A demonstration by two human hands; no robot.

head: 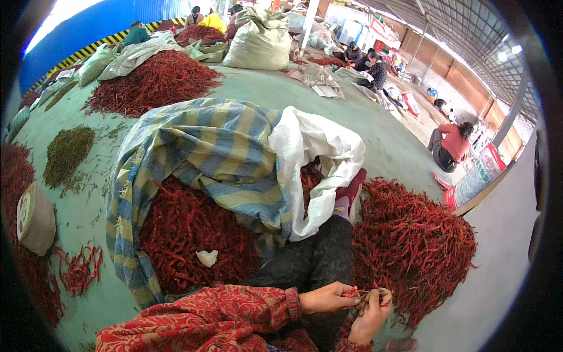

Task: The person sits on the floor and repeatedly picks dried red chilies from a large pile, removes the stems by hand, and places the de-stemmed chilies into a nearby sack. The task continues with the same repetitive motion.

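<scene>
My left hand (330, 297) pinches a few dried red chili peppers (353, 291) between thumb and fingers. Right beside it, my right hand (371, 313) grips chilies by their thin stems, fingertips close to those of the left. Both hands are over my dark trousers, at the near edge of a large heap of dried chilies with stems (413, 246) on my right. To my left, more chilies (193, 237) lie in a blue-and-tan checked cloth (211, 145), with a white scrap (207, 258) on top. A white woven sack (323, 132), its mouth open, shows chilies inside.
A pile of green-brown stems (68, 154) and a round stool-like block (37, 220) are at left. Farther off stand a chili heap (154, 81) and a full pale sack (259, 42). A person in red (453, 143) crouches at right; several others sit behind.
</scene>
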